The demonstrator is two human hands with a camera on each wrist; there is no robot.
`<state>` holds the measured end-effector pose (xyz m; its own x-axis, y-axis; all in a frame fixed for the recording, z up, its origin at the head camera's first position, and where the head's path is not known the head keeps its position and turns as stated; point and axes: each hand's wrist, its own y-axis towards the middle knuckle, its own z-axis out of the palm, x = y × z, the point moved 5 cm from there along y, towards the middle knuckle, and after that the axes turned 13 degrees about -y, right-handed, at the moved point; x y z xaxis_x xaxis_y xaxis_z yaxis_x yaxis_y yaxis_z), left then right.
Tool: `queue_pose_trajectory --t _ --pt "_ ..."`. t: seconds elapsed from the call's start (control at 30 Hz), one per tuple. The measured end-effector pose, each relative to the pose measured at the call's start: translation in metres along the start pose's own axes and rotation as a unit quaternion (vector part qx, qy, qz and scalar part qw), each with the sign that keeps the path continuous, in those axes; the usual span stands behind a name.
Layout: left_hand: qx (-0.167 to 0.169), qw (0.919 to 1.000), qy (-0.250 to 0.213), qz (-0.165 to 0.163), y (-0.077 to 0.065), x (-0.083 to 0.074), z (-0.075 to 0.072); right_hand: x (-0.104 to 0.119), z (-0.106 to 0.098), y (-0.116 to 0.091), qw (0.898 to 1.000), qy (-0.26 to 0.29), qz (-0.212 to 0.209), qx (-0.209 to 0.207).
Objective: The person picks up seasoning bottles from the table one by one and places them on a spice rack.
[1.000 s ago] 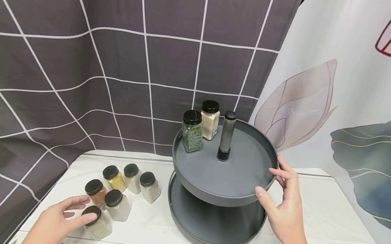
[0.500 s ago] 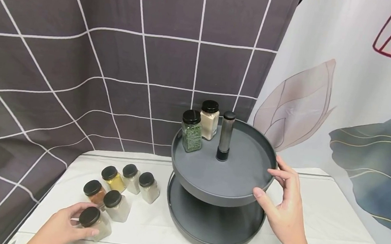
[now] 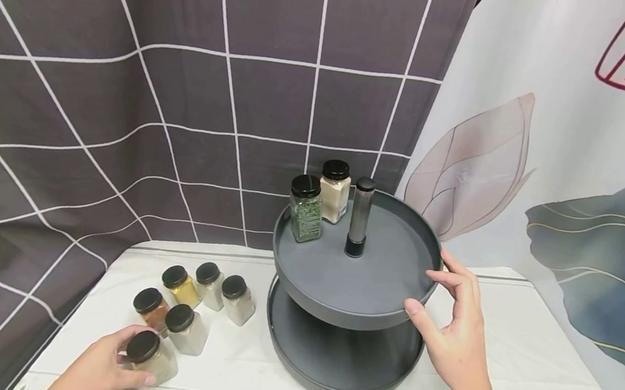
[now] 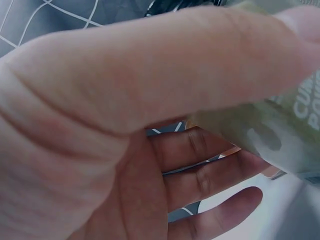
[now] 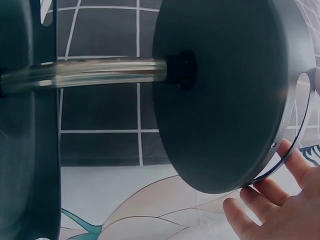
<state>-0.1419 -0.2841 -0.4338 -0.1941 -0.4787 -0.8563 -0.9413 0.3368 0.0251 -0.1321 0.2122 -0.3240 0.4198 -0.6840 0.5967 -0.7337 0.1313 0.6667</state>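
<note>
Closing round the front jar (image 3: 157, 362), the left hand (image 3: 95, 365) now grasps its body, thumb low on the near side and fingers behind; a second ago the thumb lay up by the lid. The jar stands upright on the table (image 3: 234, 363), in the same spot as before (in the left wrist view, part of its pale lettering shows beside the thumb). Just behind it are the orange jar (image 3: 155, 315) and, a little to the right, a white jar (image 3: 188, 335). Farther back come the yellow jar (image 3: 186, 291) and two pale jars (image 3: 239, 306), none of them shifted.

Next, the lower tray (image 3: 340, 373) sits on the table beneath the upper tray (image 3: 360, 287). On the upper one, the green jar (image 3: 306, 216) and cream jar (image 3: 335, 196) remain upright at the back left, near the post (image 3: 361, 215). At far right, the right hand (image 3: 454, 334) rests loosely spread, fingertips touching the upper tray's rim, as it did earlier.
</note>
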Motion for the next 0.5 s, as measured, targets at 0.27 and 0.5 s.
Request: queue_pose_trajectory --t 0.27,0.5 --pt "0.011 0.9977 0.013 -0.066 -0.001 0.009 0.000 0.004 -0.001 0.000 0.999 -0.008 -0.035 -0.036" --pt "0.005 0.9956 0.012 -0.093 0.000 0.012 0.000 0.000 -0.003 0.001 0.999 -0.038 -0.004 -0.039"
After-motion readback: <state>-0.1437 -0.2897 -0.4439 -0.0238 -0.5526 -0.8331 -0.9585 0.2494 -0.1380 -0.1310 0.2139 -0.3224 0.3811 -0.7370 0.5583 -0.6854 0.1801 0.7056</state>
